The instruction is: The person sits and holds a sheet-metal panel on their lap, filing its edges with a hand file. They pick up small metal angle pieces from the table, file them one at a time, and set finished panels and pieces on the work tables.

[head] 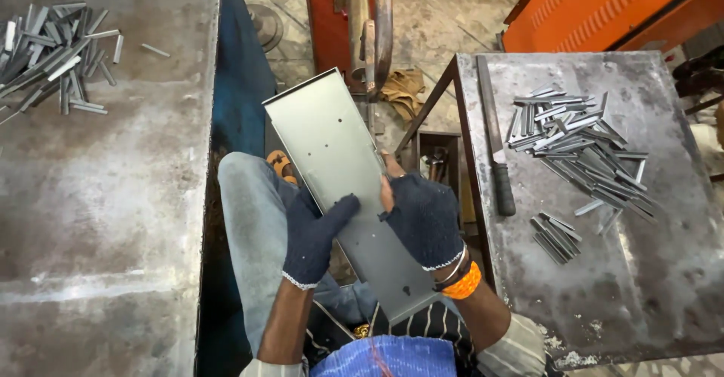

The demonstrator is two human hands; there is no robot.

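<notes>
Gripping a grey metal panel (pixel 339 173), both hands.

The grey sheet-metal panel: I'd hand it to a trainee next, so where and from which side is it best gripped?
Probably by the two long edges near the lower half, from either side, as the left hand and right hand hold the grey sheet-metal panel: it is long, flat, thin and tilted, with folded edges.

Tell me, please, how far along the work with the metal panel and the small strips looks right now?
Done: nothing shows as fitted; the grey sheet-metal panel carries only holes. In hand: the left hand and right hand, both gloved, grip the panel over the lap. Left: strips lie loose in the right-hand pile, a small stack and the left-hand pile.
</notes>
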